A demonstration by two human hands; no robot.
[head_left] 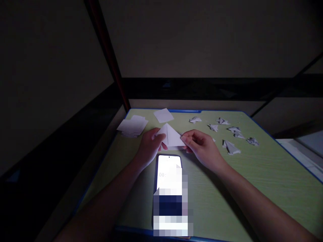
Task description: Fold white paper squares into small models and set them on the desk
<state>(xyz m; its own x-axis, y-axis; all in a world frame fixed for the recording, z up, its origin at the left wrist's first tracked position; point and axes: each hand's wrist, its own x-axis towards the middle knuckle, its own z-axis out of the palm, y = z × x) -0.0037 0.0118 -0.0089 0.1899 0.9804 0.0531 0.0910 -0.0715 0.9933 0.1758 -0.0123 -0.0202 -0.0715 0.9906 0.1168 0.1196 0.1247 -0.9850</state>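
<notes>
Between my two hands is a folded sheet of white paper [173,136], a triangle with its peak pointing away from me and a crease down its middle. My left hand [151,144] pinches its left side, thumb on top and fingers underneath. At the right corner my right hand [200,144] grips the paper between thumb and fingers. The paper is held above the table, just beyond a lit phone [169,174]. Fingers under the sheet are partly hidden.
A stack of white paper [133,126] lies at the table's [264,174] far left, with a single sheet [163,115] beside it. Several folded paper pieces [230,147] are scattered at the right. Dark-trimmed walls rise behind and to the left; pale items [300,154] stand beyond the right edge.
</notes>
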